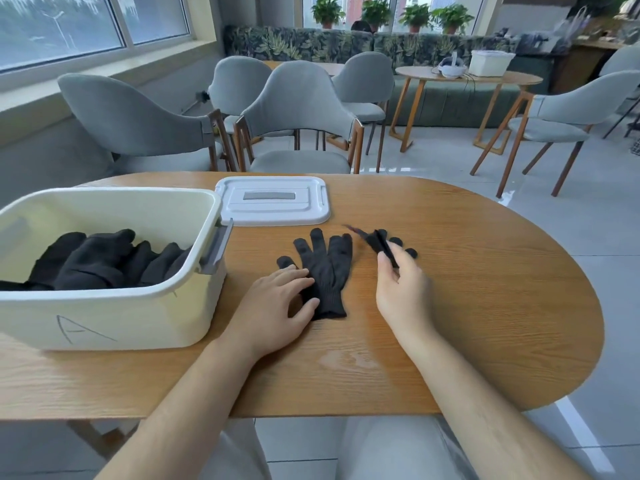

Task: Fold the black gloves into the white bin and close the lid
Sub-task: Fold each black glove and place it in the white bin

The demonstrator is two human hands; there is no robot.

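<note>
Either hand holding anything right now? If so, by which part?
The right hand pinches a second black glove near its cuff, fingers dangling over the table. The left hand only presses flat on the cuff end of the glove on the table.

Oval wooden table (485, 306); grey chairs (298, 112) behind; potted plants (415, 15) on sill; patterned sofa (294, 43).

Head-worn wide-angle view, looking forward and down across a wooden table (485, 306).

Set close above the near edge, with both forearms entering from the bottom and the lap showing below. Faces across the tabletop toward grey chairs (298, 109), a far sofa (311, 43) and windows (62, 26) on the left. Strong bending of straight lines toward the edges. Single view only.
</note>
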